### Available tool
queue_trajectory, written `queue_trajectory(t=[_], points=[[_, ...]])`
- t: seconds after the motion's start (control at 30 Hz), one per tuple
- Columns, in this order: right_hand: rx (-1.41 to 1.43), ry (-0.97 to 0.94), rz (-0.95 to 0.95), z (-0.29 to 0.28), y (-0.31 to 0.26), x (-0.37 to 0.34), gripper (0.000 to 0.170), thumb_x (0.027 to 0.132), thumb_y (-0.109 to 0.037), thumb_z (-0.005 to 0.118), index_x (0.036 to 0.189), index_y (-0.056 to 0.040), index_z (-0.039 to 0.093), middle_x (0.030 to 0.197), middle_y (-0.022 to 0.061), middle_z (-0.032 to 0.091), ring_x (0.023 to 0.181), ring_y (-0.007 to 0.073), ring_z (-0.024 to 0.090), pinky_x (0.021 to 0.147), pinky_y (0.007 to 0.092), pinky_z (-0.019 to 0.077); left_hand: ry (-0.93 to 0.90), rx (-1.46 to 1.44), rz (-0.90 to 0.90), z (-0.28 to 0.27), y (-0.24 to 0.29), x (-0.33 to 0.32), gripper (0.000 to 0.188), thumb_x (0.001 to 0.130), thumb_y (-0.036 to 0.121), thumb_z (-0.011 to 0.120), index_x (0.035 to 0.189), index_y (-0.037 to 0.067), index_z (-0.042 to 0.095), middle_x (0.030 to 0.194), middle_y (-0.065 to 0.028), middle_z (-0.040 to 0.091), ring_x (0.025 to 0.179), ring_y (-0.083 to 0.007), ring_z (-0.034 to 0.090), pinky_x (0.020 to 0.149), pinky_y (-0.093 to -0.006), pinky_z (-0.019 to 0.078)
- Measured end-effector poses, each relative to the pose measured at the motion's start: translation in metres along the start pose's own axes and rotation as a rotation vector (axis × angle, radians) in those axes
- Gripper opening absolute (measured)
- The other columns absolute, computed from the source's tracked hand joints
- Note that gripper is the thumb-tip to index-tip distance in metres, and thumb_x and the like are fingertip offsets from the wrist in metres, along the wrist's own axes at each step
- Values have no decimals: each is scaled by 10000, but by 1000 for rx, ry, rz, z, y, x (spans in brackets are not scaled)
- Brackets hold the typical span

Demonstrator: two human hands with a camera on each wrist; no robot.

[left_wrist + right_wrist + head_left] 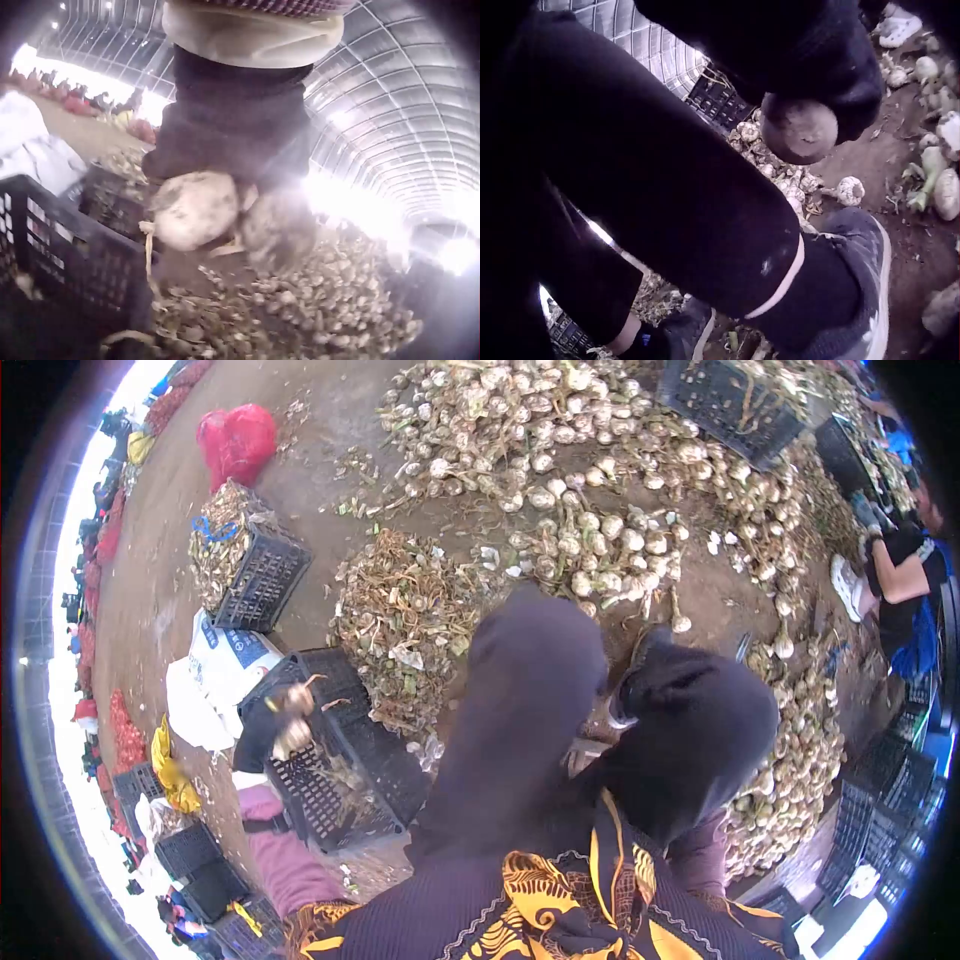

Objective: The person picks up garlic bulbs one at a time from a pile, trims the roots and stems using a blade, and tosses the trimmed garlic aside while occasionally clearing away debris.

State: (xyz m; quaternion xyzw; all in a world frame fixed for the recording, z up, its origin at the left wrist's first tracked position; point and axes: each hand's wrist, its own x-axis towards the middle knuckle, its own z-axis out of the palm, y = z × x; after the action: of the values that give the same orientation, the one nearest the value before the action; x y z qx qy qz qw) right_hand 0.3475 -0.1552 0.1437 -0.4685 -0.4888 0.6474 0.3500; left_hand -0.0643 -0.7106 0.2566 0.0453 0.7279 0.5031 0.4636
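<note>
Here, garlic bulbs (196, 210), in left grip (258, 738)

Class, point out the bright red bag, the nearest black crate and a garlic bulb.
Red bag (240, 448), head view: its middle.
Black crate (105, 262), left wrist view: slotted side wall.
Garlic bulb (850, 191), right wrist view: round body.

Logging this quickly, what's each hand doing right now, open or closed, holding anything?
Left hand: closed, holding garlic bulbs.
Right hand: closed on a single bulb, individual fingers too dark to make out.
</note>
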Motion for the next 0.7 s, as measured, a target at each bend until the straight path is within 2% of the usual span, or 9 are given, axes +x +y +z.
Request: queue_trajectory(t=[0.07, 0.17, 0.3, 0.37, 0.5, 0.53, 0.57, 0.63, 0.7], points=[[26, 23, -11, -11, -4, -25, 304, 859, -77, 533, 1137, 26, 601, 981, 45, 610, 867, 128, 569, 739, 251, 462, -63, 204, -20, -24, -33, -32, 345, 926, 155, 610, 1234, 27, 520, 949, -8, 595, 852, -122, 589, 760, -284, 499], [66, 56, -29, -26, -9, -61, 310, 855, -77, 533, 1140, 26, 600, 980, 45, 610, 869, 130, 572, 741, 252, 464, 102, 472, 83, -7, 10, -39, 537, 913, 195, 635, 1369, 14, 416, 1072, -56, 598, 958, -134, 570, 870, -280, 467], [130, 121, -81, -49, -9, -103, 319, 850, -77, 533, 1144, 26, 598, 979, 46, 610, 871, 132, 575, 743, 252, 466, 13, 603, 203, 45, 139, -40, 549, 910, 231, 622, 1379, 16, 435, 1188, -105, 568, 1084, -171, 542, 937, -310, 445], [96, 160, -87, -77, 1, -120, 323, 847, -77, 533, 1146, 25, 597, 978, 47, 611, 872, 133, 577, 744, 253, 468, -120, 614, 258, 116, 222, -72, 521, 880, 103, 645, 1365, 33, 468, 1219, -98, 564, 1110, -182, 532, 953, -328, 447], [190, 167, -38, -86, -22, -169, 382, 800, -81, 518, 1162, 28, 578, 1007, 62, 616, 883, 147, 586, 780, 248, 467, -527, 1034, 385, 191, 343, -79, 535, 834, 94, 690, 1338, 70, 512, 1106, -66, 620, 1027, -158, 585, 894, -321, 494], [129, 162, -46, -91, -22, -175, 387, 806, -105, 522, 1162, 35, 578, 1011, 65, 613, 894, 143, 576, 792, 260, 463, -589, 1385, 417, 229, 377, -79, 546, 820, 124, 702, 1329, 65, 515, 1022, -64, 650, 954, -144, 617, 830, -289, 512], [110, 165, -51, -95, -21, -174, 394, 805, -112, 522, 1165, 40, 577, 1018, 66, 612, 901, 146, 575, 796, 264, 463, -429, 1631, 375, 262, 395, -75, 537, 861, 221, 685, 1315, -12, 516, 1232, -102, 599, 1088, -144, 588, 918, -309, 491], [82, 175, -47, -99, -16, -172, 408, 804, -125, 523, 1170, 49, 575, 1031, 67, 611, 916, 151, 572, 803, 271, 463, -799, 1431, 638, 307, 418, -43, 515, 880, 271, 615, 1302, -9, 525, 1228, -121, 602, 1088, -177, 592, 932, -326, 490], [65, 169, -120, -99, -14, -162, 383, 853, -132, 505, 1180, 57, 569, 1077, 74, 614, 930, 149, 576, 815, 272, 473, -741, 1459, 1032, 371, 417, -27, 626, 911, 482, 527, 1287, -18, 532, 1208, -174, 608, 1098, -265, 595, 964, -389, 476]])
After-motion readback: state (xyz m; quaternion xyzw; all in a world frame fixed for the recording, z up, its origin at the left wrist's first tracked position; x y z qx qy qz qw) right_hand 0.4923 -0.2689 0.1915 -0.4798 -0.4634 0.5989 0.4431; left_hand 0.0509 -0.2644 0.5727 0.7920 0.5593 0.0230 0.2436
